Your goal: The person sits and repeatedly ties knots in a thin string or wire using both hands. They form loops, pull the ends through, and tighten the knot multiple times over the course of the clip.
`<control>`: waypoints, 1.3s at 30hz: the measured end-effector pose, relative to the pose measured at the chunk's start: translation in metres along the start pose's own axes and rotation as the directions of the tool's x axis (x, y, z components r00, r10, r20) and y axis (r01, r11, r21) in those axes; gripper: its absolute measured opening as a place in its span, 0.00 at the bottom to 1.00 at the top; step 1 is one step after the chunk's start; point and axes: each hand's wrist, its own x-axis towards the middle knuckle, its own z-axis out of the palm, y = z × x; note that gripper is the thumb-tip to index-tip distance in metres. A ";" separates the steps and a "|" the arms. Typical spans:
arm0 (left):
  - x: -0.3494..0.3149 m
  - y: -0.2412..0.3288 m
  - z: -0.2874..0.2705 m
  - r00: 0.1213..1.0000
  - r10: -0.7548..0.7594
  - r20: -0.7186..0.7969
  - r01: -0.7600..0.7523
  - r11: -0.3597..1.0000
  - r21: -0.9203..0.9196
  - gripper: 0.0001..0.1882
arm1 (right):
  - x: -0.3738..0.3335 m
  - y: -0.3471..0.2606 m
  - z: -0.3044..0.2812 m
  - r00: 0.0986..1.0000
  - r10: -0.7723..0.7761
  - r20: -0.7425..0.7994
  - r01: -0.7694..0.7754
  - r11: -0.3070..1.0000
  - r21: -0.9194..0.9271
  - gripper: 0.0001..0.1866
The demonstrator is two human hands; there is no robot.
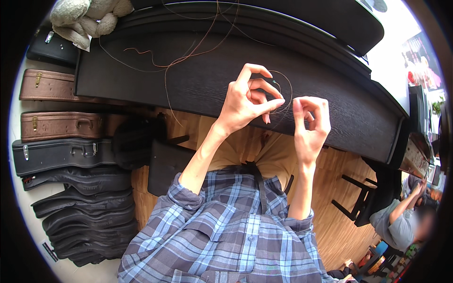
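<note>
A thin metal guitar string [291, 86] is bent into a round loop above the dark wooden surface. At one end it carries a small greenish ball [274, 82]. My left hand [249, 98] is closed on the loop, its thumb and fingers pinching the lower left side. Just right of the loop, my right hand [311, 120] has its thumb and index finger pressed together; whether string runs between them is too fine to see. Several loose copper-coloured and silvery strings [181, 59] lie tangled on the surface to the left, one hanging over the front edge.
The black piano-like furniture [118, 78] spans the front. A plush toy [94, 19] sits at its far left. Brown instrument cases [61, 126] and black gig bags [89, 221] are stacked at left. A black stool [356, 200] and another person [394, 224] are at right.
</note>
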 end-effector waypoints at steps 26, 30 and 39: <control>0.004 -0.008 -0.002 0.986 0.164 0.014 -0.161 0.979 -0.123 0.29 | 0.014 0.006 0.008 0.963 0.264 0.048 -0.263 0.893 0.365 0.11; 0.003 -0.008 -0.002 0.984 0.177 0.028 -0.172 0.977 -0.129 0.29 | 0.016 0.010 0.006 0.953 0.293 0.076 -0.300 0.882 0.364 0.10; 0.003 -0.010 -0.002 0.977 0.212 0.015 -0.212 0.977 -0.013 0.25 | 0.023 0.007 -0.009 0.906 0.332 0.265 -0.405 0.861 0.308 0.08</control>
